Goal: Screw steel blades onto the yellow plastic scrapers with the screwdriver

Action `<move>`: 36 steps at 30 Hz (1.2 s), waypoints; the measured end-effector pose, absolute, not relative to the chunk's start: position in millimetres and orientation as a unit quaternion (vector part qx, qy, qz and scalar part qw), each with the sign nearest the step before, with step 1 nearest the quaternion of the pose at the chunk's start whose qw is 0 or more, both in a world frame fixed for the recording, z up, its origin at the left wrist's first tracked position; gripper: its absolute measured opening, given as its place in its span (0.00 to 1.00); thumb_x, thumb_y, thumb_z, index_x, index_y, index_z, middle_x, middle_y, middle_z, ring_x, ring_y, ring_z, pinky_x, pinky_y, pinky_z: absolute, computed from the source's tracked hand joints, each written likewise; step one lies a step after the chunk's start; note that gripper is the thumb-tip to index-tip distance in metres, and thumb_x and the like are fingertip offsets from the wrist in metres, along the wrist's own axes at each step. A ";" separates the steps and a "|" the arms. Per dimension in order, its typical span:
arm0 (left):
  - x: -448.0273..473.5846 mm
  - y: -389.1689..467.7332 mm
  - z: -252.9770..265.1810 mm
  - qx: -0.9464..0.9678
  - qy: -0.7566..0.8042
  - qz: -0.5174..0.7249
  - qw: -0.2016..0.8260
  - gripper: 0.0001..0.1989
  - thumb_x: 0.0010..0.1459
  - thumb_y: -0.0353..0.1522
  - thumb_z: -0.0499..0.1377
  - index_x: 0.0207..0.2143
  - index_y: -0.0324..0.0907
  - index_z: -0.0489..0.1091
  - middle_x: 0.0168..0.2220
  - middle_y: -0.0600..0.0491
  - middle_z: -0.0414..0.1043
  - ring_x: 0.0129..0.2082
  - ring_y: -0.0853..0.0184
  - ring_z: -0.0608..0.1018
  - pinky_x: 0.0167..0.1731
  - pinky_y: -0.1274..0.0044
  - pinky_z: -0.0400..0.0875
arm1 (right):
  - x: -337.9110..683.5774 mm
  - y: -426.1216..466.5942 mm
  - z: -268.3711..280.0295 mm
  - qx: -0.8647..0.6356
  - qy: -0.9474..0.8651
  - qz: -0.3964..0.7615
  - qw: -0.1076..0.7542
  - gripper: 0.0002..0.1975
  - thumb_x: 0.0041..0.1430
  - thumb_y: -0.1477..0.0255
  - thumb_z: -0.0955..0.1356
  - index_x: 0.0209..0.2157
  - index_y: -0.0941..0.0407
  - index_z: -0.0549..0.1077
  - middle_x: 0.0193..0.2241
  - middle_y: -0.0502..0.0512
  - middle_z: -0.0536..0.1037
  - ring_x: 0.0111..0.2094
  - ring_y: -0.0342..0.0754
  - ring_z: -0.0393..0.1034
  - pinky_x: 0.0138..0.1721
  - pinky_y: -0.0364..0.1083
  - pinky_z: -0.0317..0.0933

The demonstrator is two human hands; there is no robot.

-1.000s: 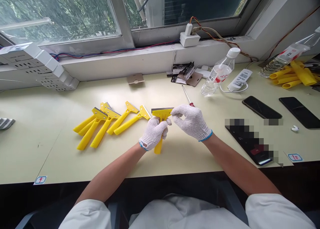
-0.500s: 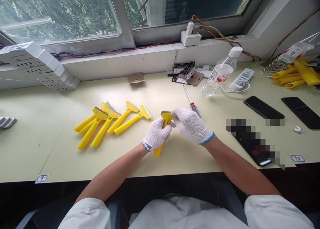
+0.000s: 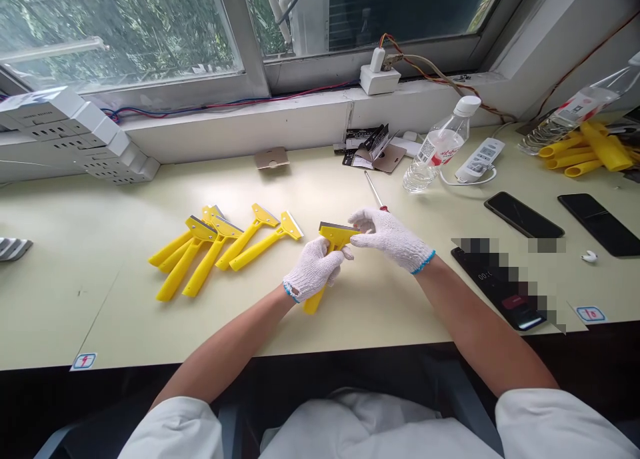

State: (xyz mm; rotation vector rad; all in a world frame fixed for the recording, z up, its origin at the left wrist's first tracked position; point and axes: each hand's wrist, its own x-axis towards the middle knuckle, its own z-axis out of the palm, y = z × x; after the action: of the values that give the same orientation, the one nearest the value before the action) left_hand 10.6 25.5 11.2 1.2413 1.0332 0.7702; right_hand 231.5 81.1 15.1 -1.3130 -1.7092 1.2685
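A yellow scraper (image 3: 338, 234) with a dark metal blade along its head is held up in front of me. My left hand (image 3: 314, 267), in a white knitted glove, is closed around its handle just below the head; the handle's lower end sticks out beneath. My right hand (image 3: 393, 237), gloved too, is at the right end of the scraper head, thumb and fingers apart. Whether its fingertips touch the head I cannot tell. A screwdriver (image 3: 376, 191) lies behind the right hand, which hides its handle. Several yellow scrapers (image 3: 200, 252) rest on the table to the left.
Water bottles (image 3: 440, 145) stand at the back right, near a power strip (image 3: 480, 160) and yellow tubular handles (image 3: 600, 149). Phones (image 3: 524, 215) and an earbud (image 3: 589, 257) lie on the right. Opened small boxes (image 3: 375, 149) and stacked white boxes (image 3: 80, 132) line the window side.
My right hand has moved slightly right and its fingers have spread from the scraper head, uncovering its right end. It now covers the screwdriver handle. My left hand keeps its hold.
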 end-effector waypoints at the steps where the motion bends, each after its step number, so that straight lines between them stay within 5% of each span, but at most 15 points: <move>1: 9.9 25.9 11.7 0.529 0.436 0.342 0.643 0.10 0.58 0.32 0.60 0.40 0.40 0.77 0.24 0.57 0.73 0.15 0.73 0.67 0.20 0.77 0.64 | 231.9 80.7 15.0 -0.483 -0.623 0.535 0.304 0.20 0.50 0.65 0.78 0.44 0.56 0.81 0.39 0.57 0.83 0.36 0.50 0.74 0.36 0.48 0.68; 4: 7.7 26.7 13.4 0.485 0.402 0.358 0.689 0.09 0.55 0.33 0.62 0.38 0.39 0.77 0.30 0.53 0.76 0.18 0.74 0.67 0.21 0.76 0.64 | 229.4 77.8 14.2 -0.451 -0.568 0.617 0.305 0.14 0.50 0.64 0.78 0.35 0.57 0.79 0.28 0.51 0.78 0.25 0.44 0.66 0.26 0.45 0.59; 8: 5.7 25.5 16.7 0.459 0.401 0.361 0.705 0.04 0.53 0.31 0.64 0.27 0.39 0.73 0.25 0.53 0.71 0.19 0.73 0.67 0.23 0.75 0.65 | 220.1 72.0 14.9 -0.448 -0.518 0.642 0.346 0.12 0.47 0.68 0.77 0.30 0.54 0.73 0.21 0.45 0.72 0.22 0.42 0.61 0.24 0.44 0.55; 11: 6.0 23.8 20.4 0.455 0.425 0.356 0.697 0.05 0.54 0.32 0.66 0.30 0.39 0.77 0.20 0.56 0.66 0.18 0.72 0.66 0.22 0.76 0.64 | 213.1 66.6 16.5 -0.434 -0.477 0.682 0.346 0.13 0.46 0.71 0.77 0.29 0.53 0.70 0.18 0.44 0.69 0.22 0.42 0.60 0.24 0.43 0.54; 18: 6.0 24.4 27.2 0.475 0.449 0.369 0.661 0.16 0.59 0.41 0.72 0.41 0.38 0.82 0.35 0.49 0.81 0.18 0.74 0.70 0.20 0.77 0.66 | 211.5 60.7 17.5 -0.382 -0.506 0.685 0.359 0.12 0.53 0.69 0.79 0.31 0.54 0.73 0.21 0.48 0.75 0.25 0.46 0.68 0.25 0.44 0.59; 24: 4.1 23.4 29.9 0.450 0.457 0.364 0.675 0.11 0.56 0.37 0.71 0.39 0.39 0.81 0.34 0.50 0.81 0.17 0.74 0.69 0.19 0.76 0.66 | 225.7 65.6 24.6 -0.376 -0.502 0.686 0.367 0.13 0.61 0.59 0.73 0.34 0.56 0.81 0.24 0.52 0.77 0.23 0.47 0.70 0.24 0.47 0.62; 33: 3.0 20.1 27.6 0.473 0.479 0.327 0.663 0.09 0.56 0.36 0.68 0.30 0.40 0.77 0.30 0.51 0.79 0.17 0.74 0.68 0.18 0.77 0.64 | 227.0 63.1 27.0 -0.413 -0.631 0.588 0.293 0.10 0.59 0.66 0.71 0.27 0.53 0.71 0.19 0.46 0.67 0.22 0.43 0.58 0.24 0.45 0.50; 36: 2.9 18.6 28.8 0.483 0.483 0.308 0.662 0.07 0.56 0.36 0.67 0.32 0.41 0.78 0.30 0.51 0.78 0.18 0.73 0.68 0.18 0.77 0.64 | 232.7 64.5 30.6 -0.375 -0.711 0.527 0.277 0.09 0.62 0.67 0.70 0.28 0.54 0.71 0.24 0.47 0.69 0.27 0.45 0.61 0.29 0.46 0.54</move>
State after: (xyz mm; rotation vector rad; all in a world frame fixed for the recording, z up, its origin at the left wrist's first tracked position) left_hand 2.9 18.6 28.8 1.0921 1.0924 0.6968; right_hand 232.7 64.5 30.6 -1.0070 -1.9091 1.4153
